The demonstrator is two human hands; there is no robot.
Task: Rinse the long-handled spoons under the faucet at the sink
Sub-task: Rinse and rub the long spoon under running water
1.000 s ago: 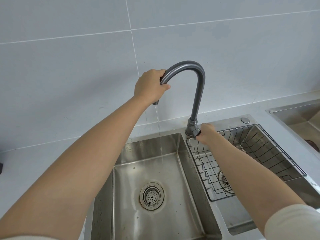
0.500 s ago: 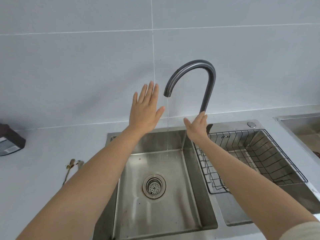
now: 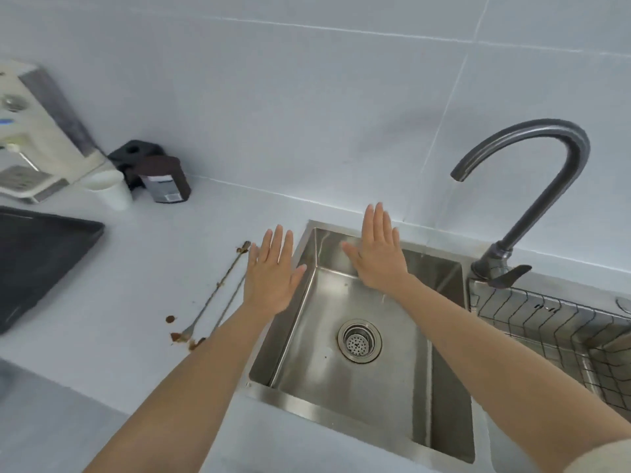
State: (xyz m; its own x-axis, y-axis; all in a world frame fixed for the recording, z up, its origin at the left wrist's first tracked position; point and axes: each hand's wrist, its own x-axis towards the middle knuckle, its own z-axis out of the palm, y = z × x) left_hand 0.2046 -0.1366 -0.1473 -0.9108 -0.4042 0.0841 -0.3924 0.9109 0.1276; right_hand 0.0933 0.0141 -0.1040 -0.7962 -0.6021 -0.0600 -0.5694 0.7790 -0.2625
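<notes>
Currently the spoons [image 3: 215, 291] lie just beside the flat, empty left hand [image 3: 273, 278]; right hand [image 3: 379, 257] equally flat, empty.

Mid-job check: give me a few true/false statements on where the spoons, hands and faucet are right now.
1. Both spoons lie on the counter left of the sink. True.
2. The left hand grips a spoon. False: its fingers are straight and it holds nothing.
3. The right hand is on the faucet. False: it is open above the sink, apart from the faucet.
4. A wire rack sits in the right basin. True.
</notes>
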